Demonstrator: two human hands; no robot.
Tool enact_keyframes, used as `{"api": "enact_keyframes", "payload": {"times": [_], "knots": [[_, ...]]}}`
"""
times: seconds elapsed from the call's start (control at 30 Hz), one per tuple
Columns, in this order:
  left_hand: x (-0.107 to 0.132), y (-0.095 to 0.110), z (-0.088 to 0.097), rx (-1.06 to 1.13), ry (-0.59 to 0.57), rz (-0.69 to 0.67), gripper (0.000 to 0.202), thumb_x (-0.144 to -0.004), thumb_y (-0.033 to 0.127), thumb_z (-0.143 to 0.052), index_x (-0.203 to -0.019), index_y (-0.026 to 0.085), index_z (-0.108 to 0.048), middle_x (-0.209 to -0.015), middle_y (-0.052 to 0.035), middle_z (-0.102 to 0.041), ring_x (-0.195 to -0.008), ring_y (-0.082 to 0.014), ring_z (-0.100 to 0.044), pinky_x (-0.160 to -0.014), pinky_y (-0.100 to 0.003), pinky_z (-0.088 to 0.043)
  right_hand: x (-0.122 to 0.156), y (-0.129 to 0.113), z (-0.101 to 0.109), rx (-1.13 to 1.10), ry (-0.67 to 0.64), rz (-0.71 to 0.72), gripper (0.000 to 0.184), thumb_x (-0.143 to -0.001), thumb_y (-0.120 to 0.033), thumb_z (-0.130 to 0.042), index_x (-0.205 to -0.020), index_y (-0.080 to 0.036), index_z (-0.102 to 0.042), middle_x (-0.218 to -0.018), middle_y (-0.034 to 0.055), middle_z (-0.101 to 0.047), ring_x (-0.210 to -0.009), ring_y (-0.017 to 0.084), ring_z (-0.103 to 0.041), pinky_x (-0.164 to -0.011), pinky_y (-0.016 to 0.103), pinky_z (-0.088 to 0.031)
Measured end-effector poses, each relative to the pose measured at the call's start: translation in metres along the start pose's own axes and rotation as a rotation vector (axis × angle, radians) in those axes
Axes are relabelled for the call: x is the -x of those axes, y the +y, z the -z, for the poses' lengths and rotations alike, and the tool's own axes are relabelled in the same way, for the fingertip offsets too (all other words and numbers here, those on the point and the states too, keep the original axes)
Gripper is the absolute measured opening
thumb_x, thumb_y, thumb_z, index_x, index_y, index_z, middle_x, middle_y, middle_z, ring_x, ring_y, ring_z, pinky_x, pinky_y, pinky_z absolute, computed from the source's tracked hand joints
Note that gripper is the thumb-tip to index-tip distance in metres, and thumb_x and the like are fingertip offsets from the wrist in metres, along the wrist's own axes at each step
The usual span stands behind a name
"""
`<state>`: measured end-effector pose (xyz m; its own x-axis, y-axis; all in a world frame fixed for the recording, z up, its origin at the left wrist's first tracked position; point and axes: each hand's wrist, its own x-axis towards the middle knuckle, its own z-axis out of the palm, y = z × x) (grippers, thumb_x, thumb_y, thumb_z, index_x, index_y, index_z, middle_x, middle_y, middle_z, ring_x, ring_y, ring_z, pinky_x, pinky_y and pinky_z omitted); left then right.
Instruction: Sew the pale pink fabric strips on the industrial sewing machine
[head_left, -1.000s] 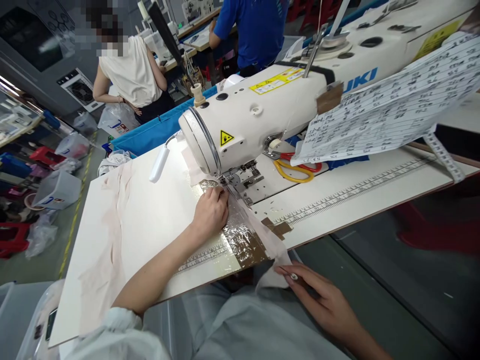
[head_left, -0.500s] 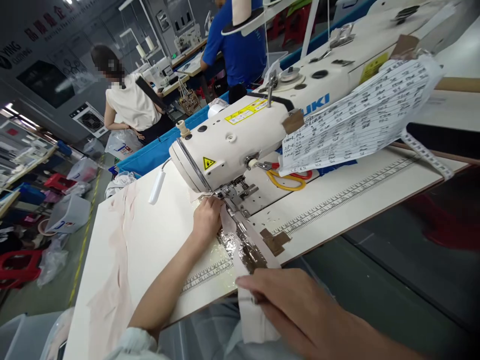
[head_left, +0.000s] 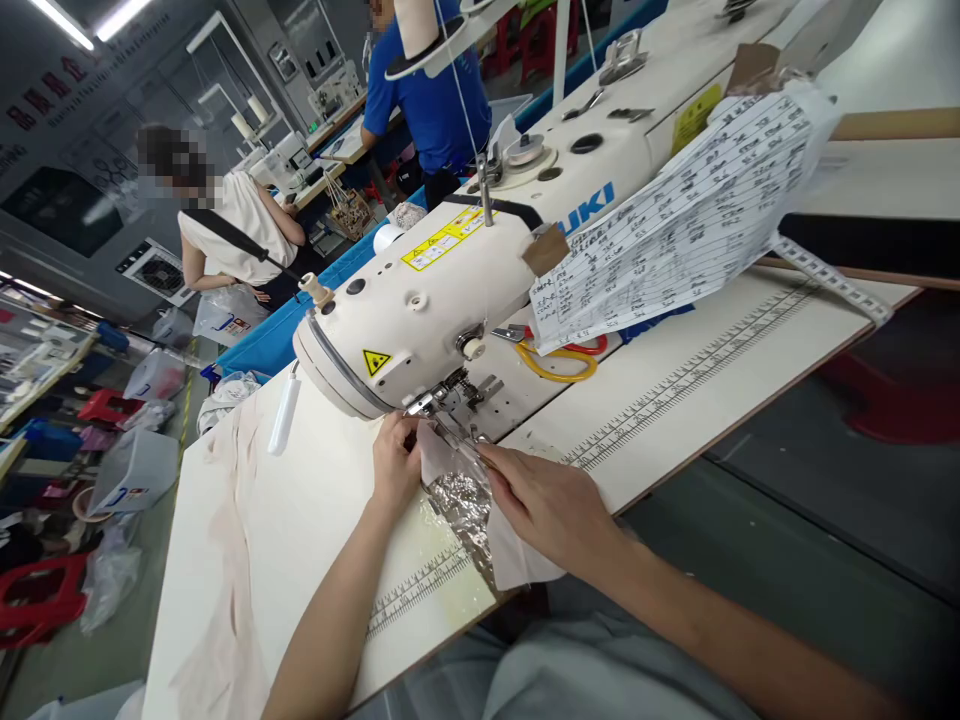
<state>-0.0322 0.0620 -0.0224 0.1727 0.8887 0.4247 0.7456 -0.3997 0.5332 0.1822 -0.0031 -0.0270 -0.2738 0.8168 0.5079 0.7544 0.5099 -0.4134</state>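
At the needle end of the white sewing machine (head_left: pixel 420 290), my left hand (head_left: pixel 396 465) is closed, fingertips pinched at the edge of a pale pink fabric strip (head_left: pixel 517 555). Just right of the presser foot (head_left: pixel 431 402), my right hand (head_left: pixel 551 500) is closed on the same strip, thumb and forefinger close to the metal parts by the needle. The strip's free end hangs below that hand toward the table's front edge. Shiny brownish tape (head_left: pixel 457 500) lies on the table between my hands. My fingertips hide exactly where the fabric meets the needle.
Yellow-and-red-handled scissors (head_left: pixel 559 365) lie behind the needle area, near a handwritten sheet (head_left: pixel 675 225) fixed to the machine. More pale pink fabric (head_left: pixel 232 560) spreads over the table's left side. A measuring tape (head_left: pixel 832 280) hangs at right. Two people are beyond the blue bin (head_left: pixel 259 340).
My right hand has moved up and away from me along the strip, from near the table's front edge to beside the presser foot. My left hand stays by the needle. The view has shifted slightly.
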Motion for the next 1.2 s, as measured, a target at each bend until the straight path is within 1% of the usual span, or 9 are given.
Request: {"api": "enact_keyframes", "payload": {"times": [0.17,0.3,0.47,0.6,0.77,1.03,1.2], "knots": [[0.001,-0.005,-0.002,-0.001,0.007,-0.013,0.021,-0.092,0.034,-0.056,-0.080,0.020,-0.064,-0.083,-0.0055,-0.068,-0.082,-0.0199,-0.065,-0.073,-0.032,-0.053,-0.006,0.000,-0.008,-0.016,-0.006,0.035,0.028,-0.098,-0.014,-0.042,-0.118,-0.015,-0.061,-0.096,0.0076,-0.076,-0.076,0.018,-0.072,-0.059,0.026,-0.048],[0.002,-0.005,-0.003,0.005,0.020,0.001,0.022,-0.093,0.034,-0.055,-0.080,0.019,-0.065,-0.082,-0.0054,-0.068,-0.082,-0.0193,-0.064,-0.073,-0.031,-0.052,-0.007,-0.001,-0.011,-0.011,-0.003,0.040,0.027,-0.096,-0.012,-0.044,-0.117,-0.014,-0.062,-0.094,0.0080,-0.076,-0.075,0.018,-0.071,-0.058,0.026,-0.046],[0.001,-0.003,-0.004,0.011,0.022,0.003,0.022,-0.094,0.034,-0.055,-0.081,0.019,-0.066,-0.080,-0.0052,-0.067,-0.081,-0.0194,-0.064,-0.075,-0.033,-0.053,-0.008,-0.002,-0.010,0.008,0.010,0.041,0.027,-0.095,-0.011,-0.044,-0.115,-0.014,-0.062,-0.090,0.0060,-0.076,-0.072,0.017,-0.070,-0.056,0.027,-0.044],[0.001,-0.001,-0.003,0.022,0.028,0.006,0.022,-0.093,0.034,-0.056,-0.081,0.019,-0.066,-0.080,-0.0052,-0.067,-0.081,-0.0198,-0.064,-0.075,-0.033,-0.053,-0.010,-0.004,-0.008,0.002,-0.020,0.040,0.029,-0.094,-0.010,-0.045,-0.117,-0.013,-0.061,-0.090,0.0052,-0.075,-0.073,0.017,-0.070,-0.056,0.027,-0.044],[0.002,-0.001,-0.003,-0.012,0.033,0.010,0.025,-0.094,0.037,-0.054,-0.079,0.020,-0.065,-0.079,-0.0051,-0.067,-0.081,-0.0197,-0.065,-0.073,-0.033,-0.053,-0.011,-0.004,-0.008,0.001,-0.048,0.050,0.028,-0.095,-0.011,-0.045,-0.118,-0.015,-0.060,-0.090,0.0048,-0.075,-0.072,0.017,-0.070,-0.055,0.028,-0.044],[0.000,-0.001,-0.001,-0.064,-0.026,-0.041,0.015,-0.091,0.030,-0.054,-0.085,0.020,-0.063,-0.081,-0.0048,-0.066,-0.081,-0.0190,-0.064,-0.074,-0.032,-0.052,-0.008,-0.004,-0.011,0.067,-0.028,0.086,0.028,-0.096,-0.009,-0.046,-0.121,-0.012,-0.058,-0.089,0.0049,-0.074,-0.074,0.017,-0.070,-0.058,0.029,-0.045],[-0.002,0.000,-0.001,-0.086,-0.024,-0.034,0.012,-0.089,0.027,-0.054,-0.082,0.020,-0.060,-0.081,-0.0045,-0.066,-0.079,-0.0189,-0.062,-0.071,-0.032,-0.049,-0.007,-0.004,-0.013,0.092,-0.027,0.108,0.028,-0.095,-0.007,-0.048,-0.121,-0.010,-0.058,-0.088,0.0053,-0.073,-0.073,0.018,-0.070,-0.056,0.029,-0.044]]}}
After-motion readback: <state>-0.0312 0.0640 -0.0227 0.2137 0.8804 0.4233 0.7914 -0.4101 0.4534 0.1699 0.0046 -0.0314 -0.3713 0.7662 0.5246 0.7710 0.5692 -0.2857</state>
